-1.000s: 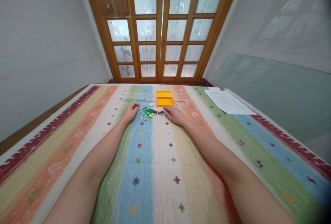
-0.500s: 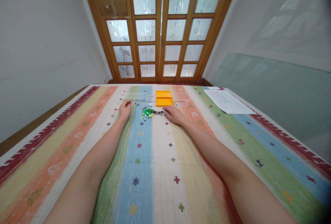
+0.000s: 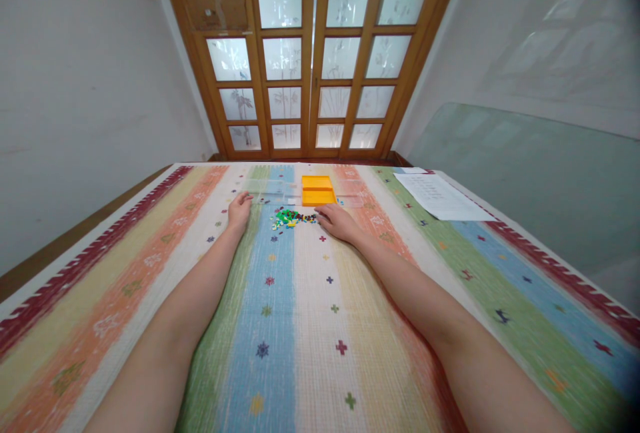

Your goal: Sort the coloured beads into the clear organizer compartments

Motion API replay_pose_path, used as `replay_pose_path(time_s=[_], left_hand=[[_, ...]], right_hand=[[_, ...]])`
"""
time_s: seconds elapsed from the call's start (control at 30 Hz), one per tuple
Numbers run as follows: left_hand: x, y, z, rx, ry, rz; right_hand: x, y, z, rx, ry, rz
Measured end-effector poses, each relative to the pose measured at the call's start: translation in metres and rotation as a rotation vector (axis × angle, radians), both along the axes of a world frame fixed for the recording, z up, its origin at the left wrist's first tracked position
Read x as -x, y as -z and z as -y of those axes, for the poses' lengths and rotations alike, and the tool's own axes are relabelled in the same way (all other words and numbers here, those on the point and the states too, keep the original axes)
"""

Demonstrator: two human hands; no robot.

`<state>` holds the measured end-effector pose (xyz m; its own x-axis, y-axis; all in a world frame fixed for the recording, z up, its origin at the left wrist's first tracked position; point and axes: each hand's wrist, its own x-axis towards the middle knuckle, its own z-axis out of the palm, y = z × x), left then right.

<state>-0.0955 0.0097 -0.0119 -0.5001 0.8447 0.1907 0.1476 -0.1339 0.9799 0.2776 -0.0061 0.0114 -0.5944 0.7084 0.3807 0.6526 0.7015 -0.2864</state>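
Observation:
My left hand [image 3: 239, 212] is at the near left corner of a clear plastic box [image 3: 270, 186], its fingertips pinched together over the edge. Whatever they hold, if anything, is too small to make out. A few tiny dark pieces lie in the box just right of those fingers. My right hand [image 3: 337, 221] rests on the cloth with fingers loosely bent and apart, fingertips at the right end of a pile of tiny building bricks [image 3: 287, 218]. Green, white, yellow and dark brown bricks make up the pile. Behind it stands a yellow two-part tray [image 3: 319, 191].
Another clear plastic box [image 3: 350, 194] lies right of the yellow tray, with a few blue bits near it. A printed sheet of paper [image 3: 440, 196] is at the far right. The striped tablecloth [image 3: 320, 353] covers the table; wooden glass doors [image 3: 313, 53] stand beyond.
My left hand has shifted slightly left, and the dark bit seen at its fingertips before no longer shows there. My right hand stays in place by the pile.

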Motion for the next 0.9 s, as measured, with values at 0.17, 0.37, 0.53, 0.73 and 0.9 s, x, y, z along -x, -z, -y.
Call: replay_pose_path(time_s=[0.17,0.37,0.53,0.73,0.9], left_hand=[[0.007,-0.006,0.000,0.002,0.017,0.248],[0.020,-0.016,0.005,0.046,0.074,0.426],[0.025,-0.019,0.009,0.078,0.125,0.469],[0.024,-0.018,0.008,0.069,0.148,0.510],[0.023,-0.018,0.008,0.073,0.151,0.500]], right_hand=[[0.000,0.000,0.000,0.000,0.001,0.005],[0.000,-0.001,0.001,0.001,-0.003,0.007],[0.001,-0.003,0.002,0.006,-0.013,0.007],[0.000,-0.002,0.002,0.001,-0.011,-0.003],[-0.001,-0.001,0.000,0.000,-0.017,0.000]])
